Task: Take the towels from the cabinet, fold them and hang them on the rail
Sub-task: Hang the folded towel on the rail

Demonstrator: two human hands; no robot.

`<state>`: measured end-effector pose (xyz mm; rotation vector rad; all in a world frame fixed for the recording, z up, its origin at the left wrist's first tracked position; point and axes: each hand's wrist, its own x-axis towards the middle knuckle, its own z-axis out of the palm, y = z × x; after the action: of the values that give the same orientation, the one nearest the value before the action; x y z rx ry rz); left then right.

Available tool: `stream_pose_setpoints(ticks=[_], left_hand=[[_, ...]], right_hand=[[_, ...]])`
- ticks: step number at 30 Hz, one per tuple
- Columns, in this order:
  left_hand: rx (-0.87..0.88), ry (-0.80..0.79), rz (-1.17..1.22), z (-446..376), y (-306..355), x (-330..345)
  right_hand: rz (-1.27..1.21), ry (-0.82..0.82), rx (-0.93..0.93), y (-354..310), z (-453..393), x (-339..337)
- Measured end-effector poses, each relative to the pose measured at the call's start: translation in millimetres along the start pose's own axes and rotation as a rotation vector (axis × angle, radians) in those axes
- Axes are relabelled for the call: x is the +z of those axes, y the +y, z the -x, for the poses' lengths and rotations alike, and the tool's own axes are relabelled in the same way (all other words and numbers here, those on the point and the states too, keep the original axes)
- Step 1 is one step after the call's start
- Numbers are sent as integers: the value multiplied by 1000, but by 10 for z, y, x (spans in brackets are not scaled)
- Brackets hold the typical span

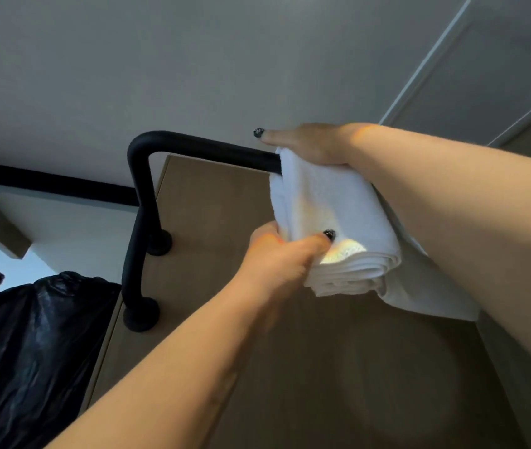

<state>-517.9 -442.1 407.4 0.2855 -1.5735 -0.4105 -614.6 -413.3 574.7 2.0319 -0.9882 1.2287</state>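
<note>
Left hand (277,254) pinches the lower end of the folded white towel (329,222): thumb on the front face, dark-polished nail showing, fingers curled behind the stack out of sight. Right hand (309,144) lies on top of the towel where it meets the rail (205,145); thumb straight and pointing left along the bar, palm on the fold. The other right fingers are hidden behind the cloth, so I cannot tell whether they wrap round it or just press.

Towel: thick terry, nubby pile, folded into several layers; the stacked edges show as soft rounded ridges at the bottom end. Upper end sits against or over the rail beside the right hand; the bar disappears behind the cloth there. A thinner single layer of white cloth trails lower right under the right forearm.

Rail: matte black round tube, smooth, horizontal run then a tight radiused bend down into a vertical leg. Two round black flanges (141,314) fix the tubing to a flat wood-grain panel (212,202), brown, matte, straight edged.

Wall (160,59) behind: plain light grey, smooth. Black horizontal strip along it at left. Lower left: black bin bag (30,345), glossy, crinkled plastic. Upper right: pale door frame edges, straight moulding.
</note>
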Motion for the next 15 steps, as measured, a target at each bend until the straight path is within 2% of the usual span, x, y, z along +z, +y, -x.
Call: stream_pose_setpoints(ticks=[5,15], left_hand=[[52,-25,16,9,-96,-25],[52,42,-167,17,-227,-60]], right_hand=[[107,116,52,36,-61,63],[199,137,44,135,110,49]])
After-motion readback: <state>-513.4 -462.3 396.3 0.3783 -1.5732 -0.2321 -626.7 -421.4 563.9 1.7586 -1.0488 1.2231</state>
